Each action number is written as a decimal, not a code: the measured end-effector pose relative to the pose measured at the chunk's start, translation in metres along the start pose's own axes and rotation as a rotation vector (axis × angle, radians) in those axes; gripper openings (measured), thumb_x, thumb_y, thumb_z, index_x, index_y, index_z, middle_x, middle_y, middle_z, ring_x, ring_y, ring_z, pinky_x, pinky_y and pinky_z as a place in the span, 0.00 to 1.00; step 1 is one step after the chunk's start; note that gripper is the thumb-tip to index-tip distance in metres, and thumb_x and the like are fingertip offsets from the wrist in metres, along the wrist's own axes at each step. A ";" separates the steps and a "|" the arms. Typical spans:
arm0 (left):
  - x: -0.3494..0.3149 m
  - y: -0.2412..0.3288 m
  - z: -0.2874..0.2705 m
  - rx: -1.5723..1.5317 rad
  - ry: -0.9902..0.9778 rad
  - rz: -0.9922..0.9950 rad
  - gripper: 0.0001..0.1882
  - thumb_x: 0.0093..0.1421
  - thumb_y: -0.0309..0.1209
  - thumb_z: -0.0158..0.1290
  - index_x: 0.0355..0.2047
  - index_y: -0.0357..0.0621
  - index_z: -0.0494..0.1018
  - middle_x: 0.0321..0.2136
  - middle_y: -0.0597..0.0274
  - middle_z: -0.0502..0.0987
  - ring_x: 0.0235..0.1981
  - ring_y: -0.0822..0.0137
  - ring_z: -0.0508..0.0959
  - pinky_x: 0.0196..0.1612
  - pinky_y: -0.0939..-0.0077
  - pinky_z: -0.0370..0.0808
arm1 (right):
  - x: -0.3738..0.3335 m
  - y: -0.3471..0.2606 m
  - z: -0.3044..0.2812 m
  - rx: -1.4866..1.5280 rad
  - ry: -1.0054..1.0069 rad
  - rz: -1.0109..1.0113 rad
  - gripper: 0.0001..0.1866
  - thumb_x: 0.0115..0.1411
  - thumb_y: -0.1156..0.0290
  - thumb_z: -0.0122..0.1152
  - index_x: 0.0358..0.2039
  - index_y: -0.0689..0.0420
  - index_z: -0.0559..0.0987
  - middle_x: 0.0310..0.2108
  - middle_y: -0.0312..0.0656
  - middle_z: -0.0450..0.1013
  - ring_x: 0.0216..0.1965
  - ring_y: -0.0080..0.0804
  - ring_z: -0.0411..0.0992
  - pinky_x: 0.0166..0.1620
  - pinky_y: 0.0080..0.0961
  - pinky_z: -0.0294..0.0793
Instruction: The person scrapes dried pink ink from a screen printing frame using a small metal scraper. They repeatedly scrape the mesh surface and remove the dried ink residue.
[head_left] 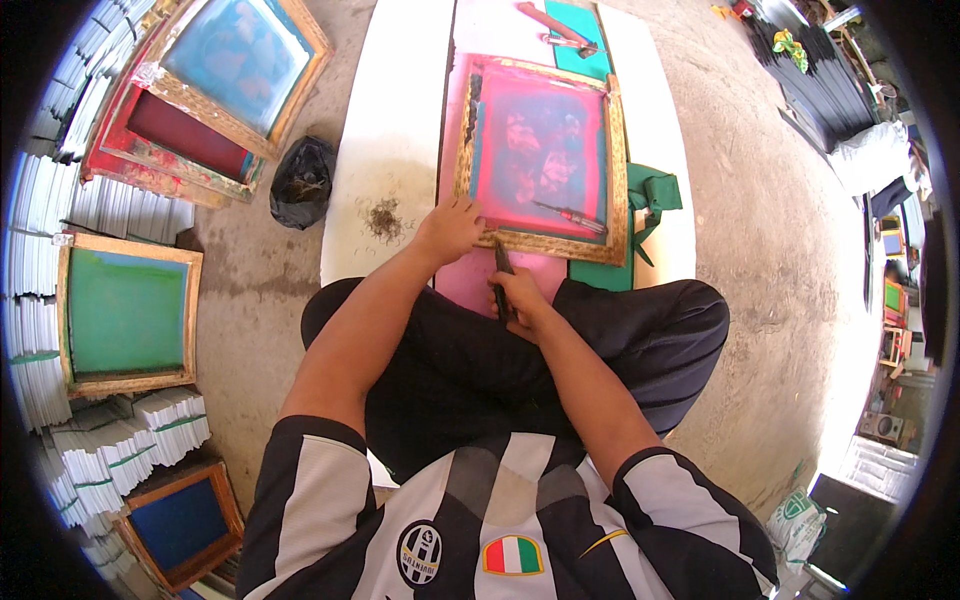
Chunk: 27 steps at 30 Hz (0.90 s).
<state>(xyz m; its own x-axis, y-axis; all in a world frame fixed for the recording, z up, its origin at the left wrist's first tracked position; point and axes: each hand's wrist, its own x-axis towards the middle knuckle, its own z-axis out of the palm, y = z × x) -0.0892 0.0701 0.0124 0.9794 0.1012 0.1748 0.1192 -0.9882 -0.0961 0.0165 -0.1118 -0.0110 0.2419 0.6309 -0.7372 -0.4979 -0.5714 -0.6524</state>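
Observation:
A wooden screen-printing frame [616,150] with pink and blue mesh lies in front of me. My left hand [452,232] rests on its near left corner, fingers bent over the wood. In my right hand [520,298] is a pair of dark pliers [503,262], fingers wrapped round the handles. The tip of the pliers meets the near edge of the frame; whether it grips anything there is too small to tell. A screwdriver [578,218] with a reddish handle lies on the mesh near the right corner.
A hammer [550,22] and a slim tool [568,42] lie beyond the frame. Green cloth [655,192] sits at its right. Dark scraps [384,218] dot the white board [375,140]. A black plastic bag [302,182], other frames [130,312] and paper stacks [170,420] stand left.

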 end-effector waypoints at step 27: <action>0.028 0.015 0.014 0.002 0.041 -0.162 0.07 0.54 0.34 0.55 0.29 0.48 0.80 0.34 0.66 0.74 0.46 0.60 0.72 0.53 0.53 0.66 | 0.040 0.012 -0.018 -0.268 0.179 -0.157 0.08 0.59 0.70 0.57 0.33 0.62 0.74 0.20 0.44 0.72 0.16 0.35 0.71 0.19 0.34 0.71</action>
<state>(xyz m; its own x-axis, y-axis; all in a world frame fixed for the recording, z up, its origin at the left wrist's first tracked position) -0.0578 0.0601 0.0017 0.9398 0.2546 0.2280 0.2756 -0.9591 -0.0650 0.0353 -0.1032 -0.0517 0.4524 0.6334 -0.6278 -0.2130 -0.6069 -0.7657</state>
